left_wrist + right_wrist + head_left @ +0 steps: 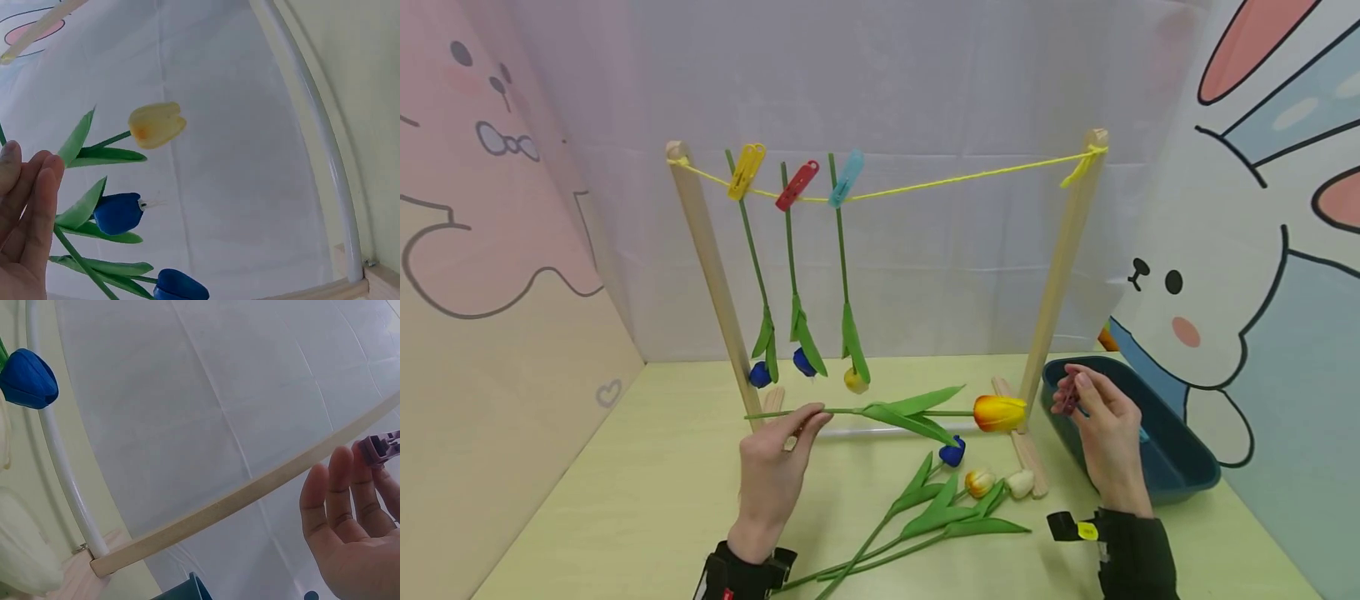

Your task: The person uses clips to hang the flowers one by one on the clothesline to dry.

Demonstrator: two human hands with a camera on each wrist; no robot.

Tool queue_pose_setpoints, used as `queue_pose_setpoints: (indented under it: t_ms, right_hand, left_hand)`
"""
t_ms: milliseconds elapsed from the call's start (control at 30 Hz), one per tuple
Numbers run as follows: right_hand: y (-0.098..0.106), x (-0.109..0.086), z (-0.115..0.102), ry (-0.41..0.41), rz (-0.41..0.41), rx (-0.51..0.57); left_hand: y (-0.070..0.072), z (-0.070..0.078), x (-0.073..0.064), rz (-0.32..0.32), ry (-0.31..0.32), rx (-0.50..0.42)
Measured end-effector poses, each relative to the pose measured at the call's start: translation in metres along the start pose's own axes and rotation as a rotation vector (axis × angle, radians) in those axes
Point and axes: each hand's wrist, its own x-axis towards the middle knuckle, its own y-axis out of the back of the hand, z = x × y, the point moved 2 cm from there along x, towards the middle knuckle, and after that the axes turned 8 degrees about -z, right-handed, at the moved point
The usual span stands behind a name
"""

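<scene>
My left hand [775, 471] pinches the stem of a yellow-and-red artificial tulip [1000, 413], held level above the table with its bloom to the right. Between the fingertips of my right hand [1108, 433] is a dark pinkish-purple clothespin [378, 450], over a dark teal bin. Behind, a yellow string [955, 179] spans two wooden posts. From it three tulips hang bloom down: a blue one [761, 375] under a yellow clothespin [746, 172], another blue one [803, 362] under a red clothespin [797, 185], and a yellow one [855, 381] under a light blue clothespin [847, 179].
Several tulips lie on the table, among them a blue bloom [952, 451], a yellow-red one [980, 483] and a white one [1020, 483]. The teal bin [1187, 483] stands at right beside the right post [1063, 275]. The left post [711, 275] leans slightly.
</scene>
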Motion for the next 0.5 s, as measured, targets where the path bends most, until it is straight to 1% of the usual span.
queue_pose_setpoints:
  t_ms: [100, 300, 367, 500]
  right_hand:
    - [0.0003, 0.0001, 0.0, -0.003, 0.003, -0.013]
    - [0.0002, -0.0002, -0.0001, 0.004, 0.003, -0.001]
    - [0.0, -0.0002, -0.0003, 0.011, -0.002, 0.011]
    - [-0.0007, 0.0002, -0.0007, 0.023, -0.007, 0.03]
  left_hand:
    - [0.0002, -0.0005, 0.0001, 0.012, 0.061, -0.173]
    - [0.0012, 0.0023, 0.0006, 0.012, 0.198, -0.449]
    - [0.0012, 0.0025, 0.0008, 0.017, 0.241, -0.516]
    - [0.0007, 0.0012, 0.0001, 0.031, 0.306, -0.572]
